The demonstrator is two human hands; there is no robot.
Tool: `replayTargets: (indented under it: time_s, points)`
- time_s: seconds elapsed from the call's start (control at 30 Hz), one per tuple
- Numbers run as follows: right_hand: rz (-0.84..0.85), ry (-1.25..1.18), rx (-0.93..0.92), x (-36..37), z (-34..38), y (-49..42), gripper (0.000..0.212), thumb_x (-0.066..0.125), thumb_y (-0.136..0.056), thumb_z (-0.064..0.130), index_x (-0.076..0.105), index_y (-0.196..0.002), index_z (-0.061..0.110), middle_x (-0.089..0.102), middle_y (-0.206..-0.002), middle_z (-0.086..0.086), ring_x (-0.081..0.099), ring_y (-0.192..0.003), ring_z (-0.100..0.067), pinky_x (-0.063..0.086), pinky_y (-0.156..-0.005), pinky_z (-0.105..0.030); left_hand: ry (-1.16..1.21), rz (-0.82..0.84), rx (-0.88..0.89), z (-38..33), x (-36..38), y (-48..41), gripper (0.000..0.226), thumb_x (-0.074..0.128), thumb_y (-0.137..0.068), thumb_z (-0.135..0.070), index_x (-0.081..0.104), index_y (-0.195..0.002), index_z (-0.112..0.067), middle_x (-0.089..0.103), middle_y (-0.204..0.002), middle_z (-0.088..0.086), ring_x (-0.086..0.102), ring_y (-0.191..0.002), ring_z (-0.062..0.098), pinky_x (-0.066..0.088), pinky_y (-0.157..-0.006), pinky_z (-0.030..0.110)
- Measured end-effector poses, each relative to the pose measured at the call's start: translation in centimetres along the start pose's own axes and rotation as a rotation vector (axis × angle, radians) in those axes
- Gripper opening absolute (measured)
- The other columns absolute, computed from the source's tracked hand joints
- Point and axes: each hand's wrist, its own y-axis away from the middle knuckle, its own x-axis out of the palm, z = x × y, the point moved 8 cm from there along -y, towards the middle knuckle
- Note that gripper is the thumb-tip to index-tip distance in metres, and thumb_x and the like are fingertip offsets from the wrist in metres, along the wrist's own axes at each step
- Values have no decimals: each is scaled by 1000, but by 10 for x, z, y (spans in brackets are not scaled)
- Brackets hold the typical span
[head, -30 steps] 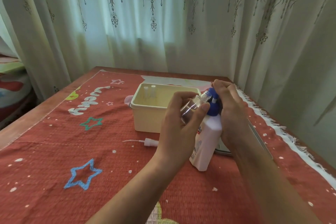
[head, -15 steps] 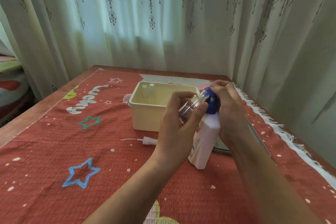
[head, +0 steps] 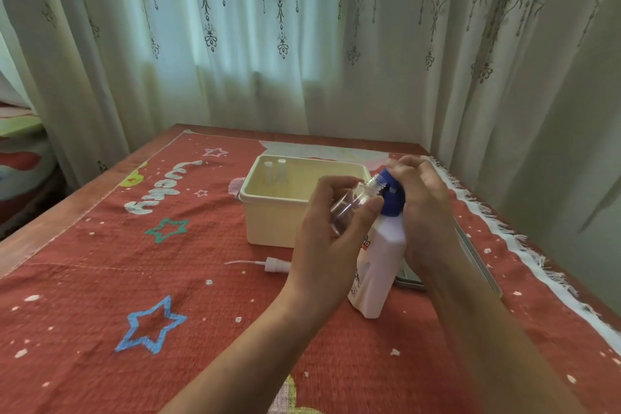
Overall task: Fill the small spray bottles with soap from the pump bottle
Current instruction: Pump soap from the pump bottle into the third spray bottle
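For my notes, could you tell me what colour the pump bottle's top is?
The pump top is blue; head view.

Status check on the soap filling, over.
Left hand grips small spray bottle, mouth at blue pump head. Right hand wraps that head. Nothing blocking.

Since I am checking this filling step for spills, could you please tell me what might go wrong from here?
The small clear plastic spray bottle in the left hand is tilted, its narrow neck at the blue pump head; soap may miss and drip onto the red patterned cloth. The right hand on the pump might tip the tall white plastic bottle.
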Motion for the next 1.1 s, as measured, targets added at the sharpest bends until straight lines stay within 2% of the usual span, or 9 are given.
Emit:
replayTargets:
  time_s: [0.17,0.4,0.47,0.57,0.67,0.77,0.87,0.97,1.1]
  points:
    - [23,-21,28,2,-2,2,24,55,-95,40,59,-101,17,67,-70,13,66,-63,-3,54,-57,-19,56,14,1,-3,2,-2,17,66,-95,-23,58,-109,-21,67,-95,-7,68,-91,13,57,-79,31]
    - [1,15,-9,0,1,0,8,53,-97,15,55,-90,18,64,-64,17,61,-58,3,51,-55,-15,26,0,2,-1,0,0,15,67,-94,-25,58,-107,-25,67,-94,-7,66,-88,10,53,-75,24]
    - [6,23,-22,1,3,2,10,54,-97,27,56,-98,18,65,-69,15,63,-60,2,52,-55,-15,34,-5,13,-3,-1,-2,15,67,-94,-25,59,-107,-23,67,-94,-7,66,-88,11,54,-75,25]
    - [17,34,-1,2,3,4,34,53,-90,46,56,-109,18,67,-77,12,66,-64,0,54,-57,-15,40,9,14,-3,1,-3,19,67,-94,-26,59,-110,-20,67,-97,-5,67,-93,15,57,-80,31]
    - [8,12,1,-1,1,2,7,53,-98,25,57,-98,18,65,-74,12,63,-60,2,53,-55,-16,27,14,3,-1,2,-2,20,66,-94,-27,58,-111,-22,64,-92,-11,65,-87,11,55,-77,30]
    - [12,14,-11,1,4,2,4,51,-98,12,53,-95,14,63,-63,18,60,-57,4,51,-53,-15,14,13,-3,1,1,-1,17,66,-94,-28,58,-109,-25,66,-94,-11,66,-88,10,54,-74,25]
    - [13,13,-22,3,5,3,9,53,-98,24,54,-99,14,64,-64,18,62,-62,-1,52,-55,-15,25,0,11,-2,-1,-2,17,67,-94,-24,59,-108,-23,67,-93,-11,66,-86,6,52,-72,18]
    - [16,35,-2,3,2,4,23,51,-94,40,56,-104,19,66,-67,20,65,-62,1,51,-53,-13,28,5,14,-2,0,-3,18,66,-94,-25,59,-110,-21,66,-94,-7,67,-89,12,56,-76,25]
    - [18,6,0,1,1,1,5,52,-98,21,57,-96,19,65,-65,19,62,-60,2,53,-55,-17,24,9,7,-1,1,-2,18,66,-94,-29,58,-109,-25,66,-93,-7,67,-88,17,55,-77,34]
